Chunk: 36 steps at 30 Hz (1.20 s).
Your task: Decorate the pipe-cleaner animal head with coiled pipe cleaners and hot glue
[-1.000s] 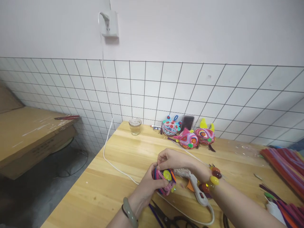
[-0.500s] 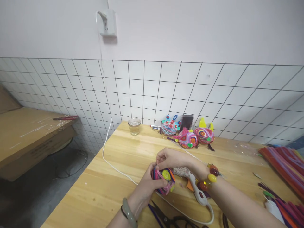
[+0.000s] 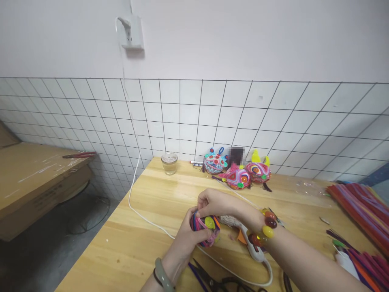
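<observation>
Both my hands hold a small round craft piece (image 3: 206,229) made of coiled pipe cleaners in pink, blue, orange and yellow, just above the wooden table (image 3: 152,219). My left hand (image 3: 186,239) cups it from below and the left, fingers wrapped round it. My right hand (image 3: 216,202) pinches its top edge from above. A beaded bracelet sits on my right wrist and a pale green bangle on my left. A white glue gun (image 3: 249,241) lies on the table right behind the piece.
Three finished colourful craft heads (image 3: 235,172) stand by the tiled wall, next to a small glass jar (image 3: 169,163). Bundles of pipe cleaners (image 3: 361,207) lie at right. Black scissors (image 3: 212,280) lie near the front edge. A white cord (image 3: 136,202) runs to the wall socket. Cardboard boxes (image 3: 30,178) stand at left.
The view has shifted slightly, so everything sits a little more to the left. My hands keep hold of the craft piece, and it has turned a little between them.
</observation>
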Tool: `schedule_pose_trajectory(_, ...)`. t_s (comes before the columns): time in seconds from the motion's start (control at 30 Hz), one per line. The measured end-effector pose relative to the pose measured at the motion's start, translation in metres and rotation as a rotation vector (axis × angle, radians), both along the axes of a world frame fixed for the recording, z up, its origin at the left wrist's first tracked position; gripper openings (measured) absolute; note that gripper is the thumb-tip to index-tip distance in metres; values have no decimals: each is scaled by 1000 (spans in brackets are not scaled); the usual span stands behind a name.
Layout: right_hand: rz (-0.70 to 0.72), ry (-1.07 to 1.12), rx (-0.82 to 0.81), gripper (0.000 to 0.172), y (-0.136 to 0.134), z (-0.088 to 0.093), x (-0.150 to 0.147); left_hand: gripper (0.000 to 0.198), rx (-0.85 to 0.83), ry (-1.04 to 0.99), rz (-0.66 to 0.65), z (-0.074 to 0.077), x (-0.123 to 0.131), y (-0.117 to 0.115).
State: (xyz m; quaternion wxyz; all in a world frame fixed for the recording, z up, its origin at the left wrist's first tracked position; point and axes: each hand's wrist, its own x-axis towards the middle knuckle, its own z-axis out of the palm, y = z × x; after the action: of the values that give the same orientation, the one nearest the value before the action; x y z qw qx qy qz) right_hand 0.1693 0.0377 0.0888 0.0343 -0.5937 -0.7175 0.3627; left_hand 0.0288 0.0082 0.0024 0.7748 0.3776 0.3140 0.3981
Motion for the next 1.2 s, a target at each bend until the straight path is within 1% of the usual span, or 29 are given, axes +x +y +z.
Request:
schedule_pose_trajectory(0.13, 6, -77, 46, 17, 2, -4, -2, 56, 2, 18, 23, 5, 1, -1)
schedule_pose_trajectory(0.33, 36, -149, 29, 24, 8, 1, -3, 54, 22, 59, 22, 11, -3, -3)
schedule_pose_trajectory(0.47, 20, -168, 36, 25, 13, 1, -2, 54, 33, 70, 30, 14, -4, -4)
schedule_pose_trajectory(0.73, -4, -103, 33, 25, 19, -7, 6, 56, 37, 48, 29, 13, -4, -5)
schedule_pose_trajectory(0.9, -12, -26, 44, 24, 16, -7, 9, 56, 14, 3, 7, 9, -3, -4)
schedule_pose_trajectory(1.03, -27, 92, 136, 28, 12, -2, 11, 51, -36, -73, -38, 5, -4, 0)
schedule_pose_trajectory(1.2, -134, 215, 361, 35, -6, -1, 18, 53, -133, -160, -66, 4, -8, 3)
